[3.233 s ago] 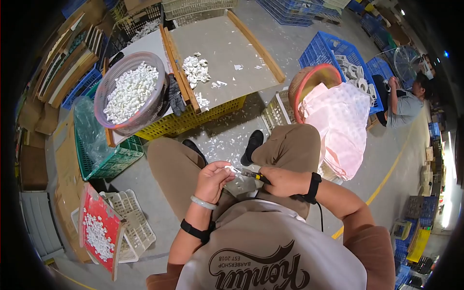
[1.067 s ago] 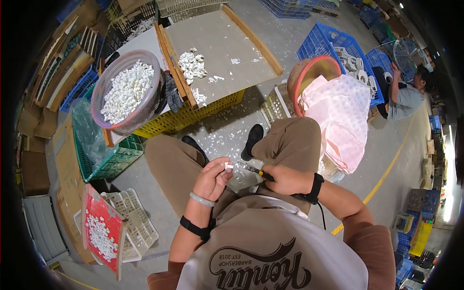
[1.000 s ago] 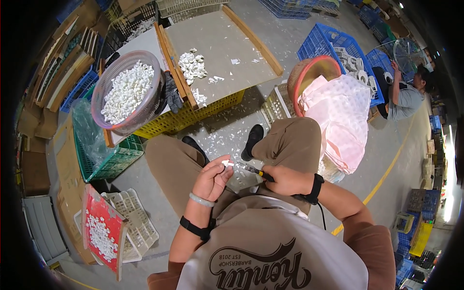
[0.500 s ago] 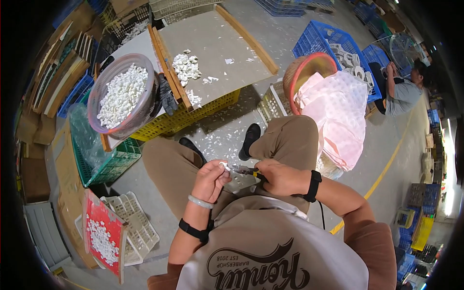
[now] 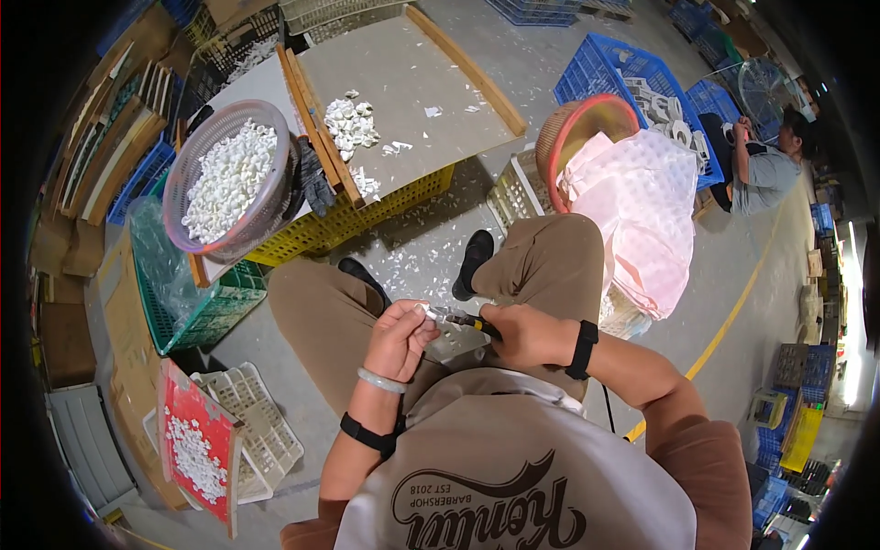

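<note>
Above my lap, my left hand pinches a small white plastic piece between thumb and fingertips. My right hand is wrapped round the handles of black-and-yellow pliers. The jaws point left and meet the white piece; whether they are closed on it is too small to tell. Beyond my knees, a heap of white pieces lies on the grey board, with thin scraps near it. A round pinkish basket full of similar white pieces stands left of that board.
At lower left a red board with small white bits leans by a white crate. A green crate holds clear plastic. To the right are pink sheeting, a red-rimmed basket and a blue crate. Another person sits far right.
The plier jaws have come up against the white piece, and my right hand has shifted slightly left. My left hand keeps its pinch in nearly the same place.
</note>
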Demonstrator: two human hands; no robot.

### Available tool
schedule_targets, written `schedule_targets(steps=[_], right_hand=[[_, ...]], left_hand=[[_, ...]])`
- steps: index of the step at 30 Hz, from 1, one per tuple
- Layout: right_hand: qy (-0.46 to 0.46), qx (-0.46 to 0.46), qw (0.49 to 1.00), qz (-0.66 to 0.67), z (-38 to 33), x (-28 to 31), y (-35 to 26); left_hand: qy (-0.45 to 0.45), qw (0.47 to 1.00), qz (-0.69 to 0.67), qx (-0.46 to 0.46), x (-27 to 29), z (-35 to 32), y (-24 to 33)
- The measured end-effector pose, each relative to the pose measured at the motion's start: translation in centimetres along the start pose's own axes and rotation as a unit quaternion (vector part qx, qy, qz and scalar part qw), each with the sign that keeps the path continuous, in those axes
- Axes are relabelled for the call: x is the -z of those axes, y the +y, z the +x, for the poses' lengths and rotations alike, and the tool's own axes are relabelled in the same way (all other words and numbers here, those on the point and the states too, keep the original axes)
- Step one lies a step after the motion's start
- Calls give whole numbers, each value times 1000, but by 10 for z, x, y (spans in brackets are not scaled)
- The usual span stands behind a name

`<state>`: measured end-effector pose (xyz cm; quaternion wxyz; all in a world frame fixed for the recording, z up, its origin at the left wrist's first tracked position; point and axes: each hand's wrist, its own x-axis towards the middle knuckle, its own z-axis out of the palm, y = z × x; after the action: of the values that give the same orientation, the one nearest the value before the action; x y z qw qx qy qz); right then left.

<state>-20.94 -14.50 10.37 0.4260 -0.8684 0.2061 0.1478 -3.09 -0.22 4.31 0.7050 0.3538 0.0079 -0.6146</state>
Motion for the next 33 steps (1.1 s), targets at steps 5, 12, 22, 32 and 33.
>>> schedule_targets(steps=[5, 12, 22, 32, 33], right_hand=[[8, 25, 999, 22, -5, -1, 3], [67, 95, 993, -4, 0, -10, 10], [-44, 22, 997, 56, 1, -3, 8], [35, 76, 996, 16, -16, 3, 5], [79, 69, 994, -7, -16, 1, 4]], left_hand=[[7, 1000, -14, 16, -2, 1, 2], [17, 1000, -9, 13, 0, 1, -1], [-2, 999, -20, 32, 2, 1, -2], [43, 998, -41, 33, -7, 1, 7], [21, 998, -42, 49, -8, 0, 7]])
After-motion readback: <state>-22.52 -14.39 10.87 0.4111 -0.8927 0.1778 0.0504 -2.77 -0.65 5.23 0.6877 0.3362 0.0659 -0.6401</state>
